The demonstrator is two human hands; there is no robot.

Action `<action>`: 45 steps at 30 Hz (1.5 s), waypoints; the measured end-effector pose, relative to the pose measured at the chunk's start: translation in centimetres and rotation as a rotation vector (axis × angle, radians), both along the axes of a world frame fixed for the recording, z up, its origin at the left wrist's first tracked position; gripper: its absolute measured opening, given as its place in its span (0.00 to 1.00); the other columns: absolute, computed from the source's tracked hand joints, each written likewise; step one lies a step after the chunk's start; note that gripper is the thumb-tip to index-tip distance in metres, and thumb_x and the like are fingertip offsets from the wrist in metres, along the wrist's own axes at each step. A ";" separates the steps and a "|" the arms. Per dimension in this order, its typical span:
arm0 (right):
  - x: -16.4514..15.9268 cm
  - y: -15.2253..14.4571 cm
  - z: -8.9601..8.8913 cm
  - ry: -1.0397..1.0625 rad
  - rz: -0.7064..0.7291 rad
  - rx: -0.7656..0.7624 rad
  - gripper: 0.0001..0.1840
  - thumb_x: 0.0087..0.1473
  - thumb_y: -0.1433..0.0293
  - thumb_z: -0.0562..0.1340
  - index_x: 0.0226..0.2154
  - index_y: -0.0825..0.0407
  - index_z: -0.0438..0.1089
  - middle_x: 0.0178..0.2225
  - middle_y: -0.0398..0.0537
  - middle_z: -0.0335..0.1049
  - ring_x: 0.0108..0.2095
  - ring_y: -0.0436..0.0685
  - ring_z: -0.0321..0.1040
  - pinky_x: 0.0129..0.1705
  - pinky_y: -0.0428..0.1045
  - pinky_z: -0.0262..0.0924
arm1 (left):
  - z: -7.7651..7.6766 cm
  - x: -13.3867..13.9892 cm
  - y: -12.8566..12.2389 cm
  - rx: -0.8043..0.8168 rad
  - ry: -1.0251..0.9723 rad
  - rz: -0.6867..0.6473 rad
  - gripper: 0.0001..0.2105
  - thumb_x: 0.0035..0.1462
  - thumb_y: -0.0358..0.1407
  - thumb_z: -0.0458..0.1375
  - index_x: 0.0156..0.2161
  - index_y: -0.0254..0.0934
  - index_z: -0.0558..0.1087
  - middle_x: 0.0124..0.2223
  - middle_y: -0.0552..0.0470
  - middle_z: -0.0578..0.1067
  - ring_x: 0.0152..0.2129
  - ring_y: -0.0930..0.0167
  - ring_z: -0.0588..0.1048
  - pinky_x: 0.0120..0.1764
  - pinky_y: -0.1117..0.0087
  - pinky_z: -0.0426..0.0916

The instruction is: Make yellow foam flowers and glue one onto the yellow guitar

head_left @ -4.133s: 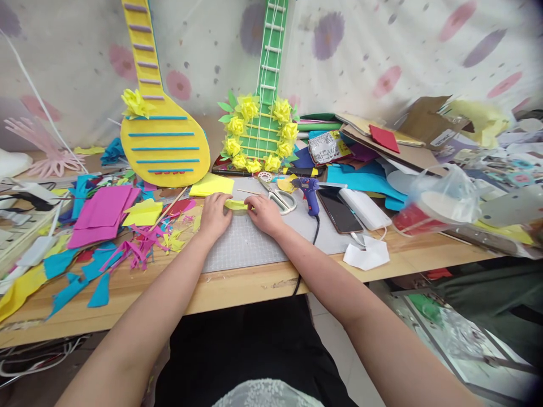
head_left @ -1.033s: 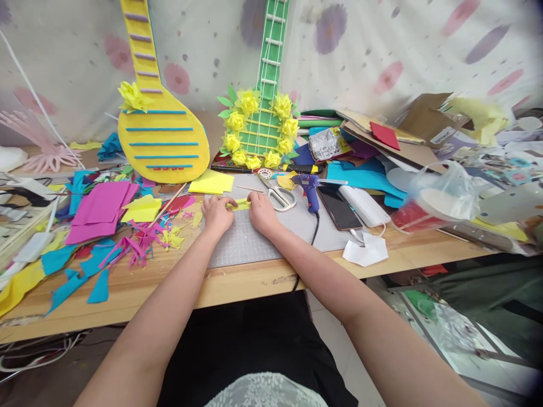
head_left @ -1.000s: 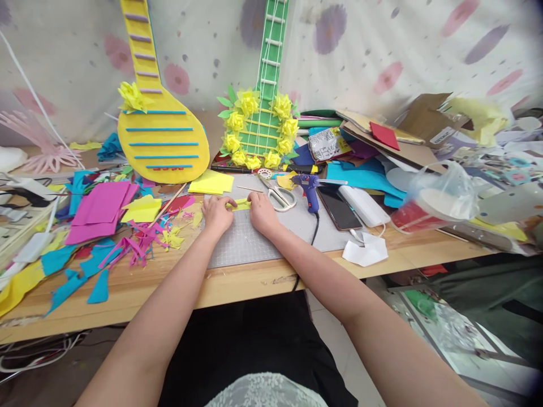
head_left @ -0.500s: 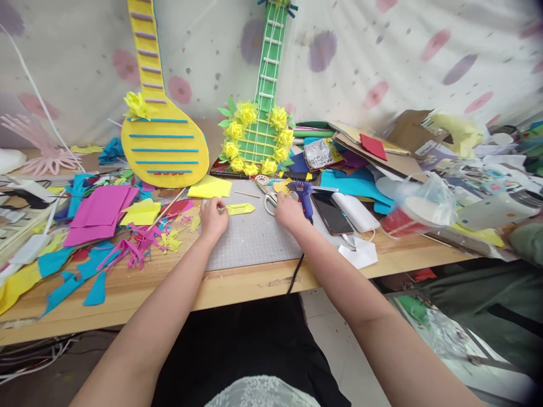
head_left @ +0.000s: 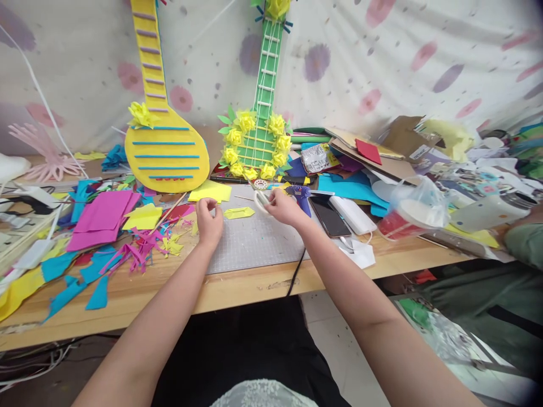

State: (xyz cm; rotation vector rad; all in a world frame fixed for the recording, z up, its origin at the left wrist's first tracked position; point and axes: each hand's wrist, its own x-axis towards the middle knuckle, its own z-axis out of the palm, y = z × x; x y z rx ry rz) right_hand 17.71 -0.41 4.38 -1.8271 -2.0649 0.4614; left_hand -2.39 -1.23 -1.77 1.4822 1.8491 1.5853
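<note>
The right hand (head_left: 283, 207) gripped white-handled scissors (head_left: 260, 202) near the grey mat's (head_left: 258, 249) far edge. The left hand (head_left: 209, 222) was curled; whether it pinched anything, I couldn't tell. 1 folded yellow strip (head_left: 238, 213) lay toward the mat's far-left corner. Swinging the scissors rightward risked bumping the adjacent glue gun (head_left: 300, 196).

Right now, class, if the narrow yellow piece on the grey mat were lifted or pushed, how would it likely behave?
The yellow piece looks thin and small, so it is probably very light. Lying flat on the grey mat, it seems likelier to slide than roll. Its crease-like lines suggest it may bend easily.
</note>
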 end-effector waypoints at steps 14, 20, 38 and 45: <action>-10.6 -2.3 -1.3 0.273 0.364 0.147 0.10 0.55 0.61 0.57 0.33 0.50 0.59 0.33 0.41 0.68 0.31 0.48 0.63 0.31 0.44 0.52 | 5.4 -7.6 0.6 -0.407 -0.431 0.029 0.06 0.49 0.23 0.53 0.30 0.32 0.71 0.24 0.54 0.70 0.19 0.76 0.67 0.28 0.71 0.67; -7.0 0.1 -2.6 0.127 0.175 0.168 0.03 0.55 0.70 0.55 0.33 0.51 0.63 0.38 0.45 0.70 0.35 0.49 0.65 0.34 0.45 0.54 | 4.1 -11.9 0.0 -0.415 -0.303 0.300 0.09 0.45 0.21 0.55 0.33 0.35 0.67 0.22 0.57 0.65 0.17 0.73 0.64 0.29 0.63 0.66; -2.7 2.0 -5.5 0.194 0.099 0.119 0.10 0.55 0.70 0.57 0.39 0.54 0.69 0.39 0.50 0.70 0.42 0.55 0.63 0.44 0.50 0.57 | 4.7 -6.0 0.3 -0.307 0.731 0.074 0.14 0.53 0.33 0.53 0.45 0.33 0.71 0.47 0.38 0.69 0.49 0.55 0.64 0.51 0.56 0.60; -3.5 2.5 -6.8 0.146 0.081 0.173 0.14 0.56 0.62 0.57 0.39 0.53 0.71 0.42 0.53 0.68 0.46 0.58 0.60 0.49 0.52 0.54 | 1.5 0.4 2.2 -0.290 0.666 -0.258 0.13 0.54 0.36 0.54 0.42 0.35 0.74 0.44 0.42 0.72 0.46 0.59 0.67 0.51 0.60 0.61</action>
